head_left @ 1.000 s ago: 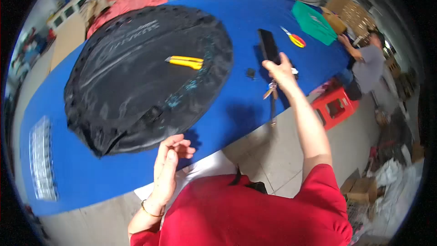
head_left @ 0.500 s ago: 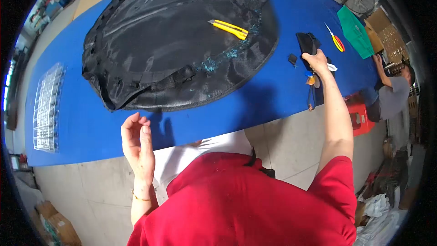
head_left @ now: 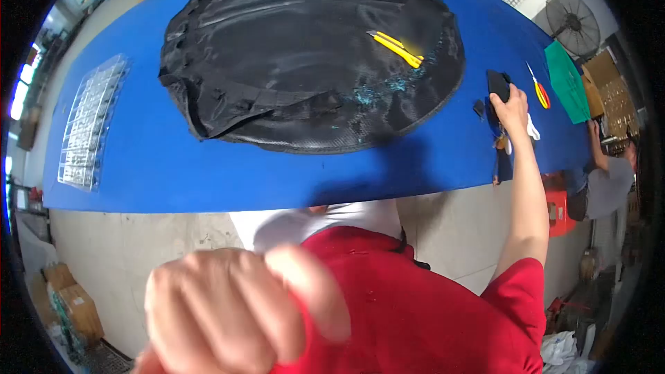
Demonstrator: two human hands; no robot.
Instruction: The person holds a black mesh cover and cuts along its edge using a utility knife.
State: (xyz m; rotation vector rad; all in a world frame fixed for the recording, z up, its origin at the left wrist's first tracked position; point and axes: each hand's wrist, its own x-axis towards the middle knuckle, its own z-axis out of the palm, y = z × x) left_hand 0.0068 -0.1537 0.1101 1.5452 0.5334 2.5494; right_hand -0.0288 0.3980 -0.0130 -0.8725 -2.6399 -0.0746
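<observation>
My right hand (head_left: 511, 109) grips a black phone (head_left: 497, 85) at the right part of the blue table (head_left: 263, 180). Under and beside it lie keys (head_left: 501, 143), a small black piece (head_left: 479, 107) and a white item (head_left: 533, 128). Close to the camera, blurred, my left hand (head_left: 228, 308) has its fingers curled; whether anything is inside cannot be made out. A round black trampoline mat (head_left: 291, 48) lies on the table, with a yellow box cutter (head_left: 396, 48) on top of it.
Scissors (head_left: 539, 90) and a green sheet (head_left: 568, 82) lie at the right. A clear plastic tray (head_left: 90, 125) is at the left. Beyond the right end are a fan (head_left: 573, 22), a red stool (head_left: 560, 213) and another person (head_left: 607, 187).
My left hand has risen from the table edge towards the camera, its fingers now curled. My right hand still holds the phone, now lower on the table. The view has shifted.
</observation>
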